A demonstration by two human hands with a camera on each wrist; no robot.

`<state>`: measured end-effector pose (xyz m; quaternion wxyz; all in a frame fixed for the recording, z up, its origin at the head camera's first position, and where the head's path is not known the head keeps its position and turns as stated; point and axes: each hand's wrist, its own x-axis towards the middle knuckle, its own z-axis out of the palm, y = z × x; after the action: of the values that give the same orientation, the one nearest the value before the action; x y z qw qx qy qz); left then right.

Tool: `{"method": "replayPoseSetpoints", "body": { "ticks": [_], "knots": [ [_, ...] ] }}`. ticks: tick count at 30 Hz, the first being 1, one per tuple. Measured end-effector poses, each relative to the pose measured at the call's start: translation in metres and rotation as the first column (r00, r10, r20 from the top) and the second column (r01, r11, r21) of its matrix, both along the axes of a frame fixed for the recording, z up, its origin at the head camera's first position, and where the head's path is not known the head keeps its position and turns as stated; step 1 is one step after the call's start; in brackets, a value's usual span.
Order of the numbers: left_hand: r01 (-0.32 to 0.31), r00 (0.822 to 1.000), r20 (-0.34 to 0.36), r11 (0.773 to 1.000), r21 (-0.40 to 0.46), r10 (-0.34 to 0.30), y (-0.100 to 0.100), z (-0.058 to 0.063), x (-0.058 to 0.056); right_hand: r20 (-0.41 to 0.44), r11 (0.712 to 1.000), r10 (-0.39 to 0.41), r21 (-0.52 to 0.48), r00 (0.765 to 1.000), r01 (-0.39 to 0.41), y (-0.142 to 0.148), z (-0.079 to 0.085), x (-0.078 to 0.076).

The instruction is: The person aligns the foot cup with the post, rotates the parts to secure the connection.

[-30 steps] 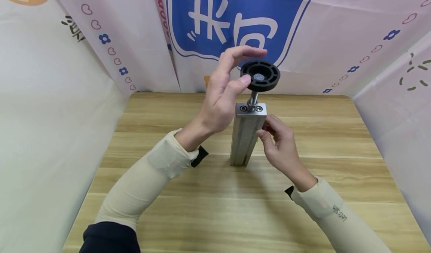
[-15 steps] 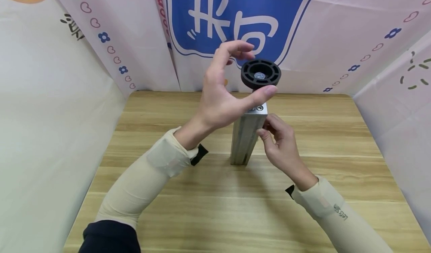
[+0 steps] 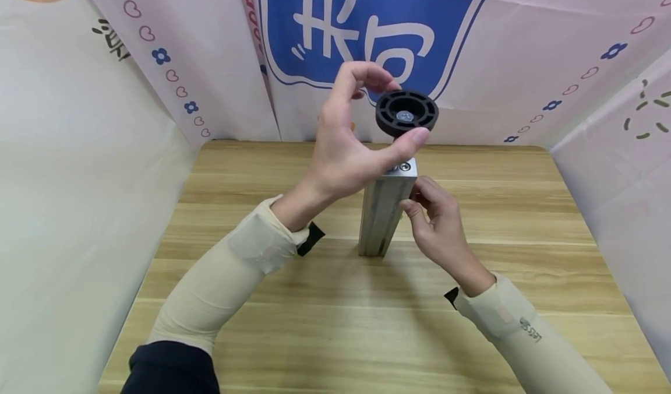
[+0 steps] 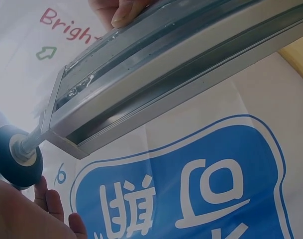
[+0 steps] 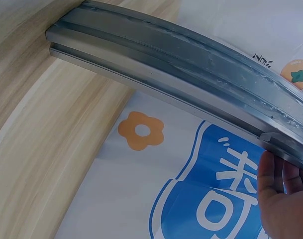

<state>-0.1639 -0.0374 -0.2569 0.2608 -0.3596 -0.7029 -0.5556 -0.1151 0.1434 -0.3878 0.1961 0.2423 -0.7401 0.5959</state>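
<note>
An aluminium profile (image 3: 384,213) stands upright on the wooden table, with screws set in its top end plate. A black round levelling foot (image 3: 406,116) sits above that end on a threaded stem (image 4: 30,141), which shows in the left wrist view. My left hand (image 3: 343,140) holds the foot by its rim, thumb at the near side and curled fingers at the far side. Lower down, my right hand (image 3: 437,222) grips the profile's right side between thumb and fingers. In the right wrist view its fingertips (image 5: 266,164) lie against the profile's edge.
The wooden table (image 3: 293,324) spreads around the profile's base. Behind it hangs a printed cloth backdrop (image 3: 309,108) with a blue sign, and pale cloth walls (image 3: 68,196) flank both sides.
My left thumb has swung from the foot's left side to its near rim, and the fingers have curled in at the far rim. The right hand keeps its place on the profile.
</note>
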Motion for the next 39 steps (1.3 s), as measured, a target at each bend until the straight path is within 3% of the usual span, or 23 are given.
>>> {"method": "replayPoseSetpoints", "body": {
  "ticks": [9,15,18,29,35,39],
  "knots": [
    [0.142,0.99,0.014,0.989,0.025,-0.143,-0.0011,-0.0001,-0.0021,-0.007,1.0,-0.001,-0.01,1.0,0.001,-0.0009,0.0005,-0.0016],
    [0.25,0.965,0.067,0.967,0.047,-0.253,-0.0008,-0.001,-0.0021,-0.009,1.0,-0.003,-0.009,1.0,0.003,-0.0015,0.0005,-0.002],
    [0.269,0.959,0.078,0.962,0.054,-0.273,-0.0007,-0.0009,-0.0016,-0.006,1.0,-0.006,0.004,1.0,0.007,-0.001,0.0006,-0.0018],
    [0.203,0.979,0.002,0.976,0.082,-0.204,-0.0037,-0.0037,-0.0008,-0.002,1.0,-0.007,0.011,1.0,0.007,-0.0016,-0.0008,0.0007],
    [0.07,0.997,-0.013,0.997,0.027,-0.07,-0.0022,-0.0005,0.0021,-0.022,1.0,0.001,-0.007,1.0,-0.001,-0.0019,-0.0004,-0.0003],
    [0.005,1.0,-0.012,1.0,-0.013,-0.005,-0.0009,0.0024,0.0032,-0.029,1.0,0.005,-0.016,1.0,-0.006,-0.002,0.0001,-0.0007]
  ]
}}
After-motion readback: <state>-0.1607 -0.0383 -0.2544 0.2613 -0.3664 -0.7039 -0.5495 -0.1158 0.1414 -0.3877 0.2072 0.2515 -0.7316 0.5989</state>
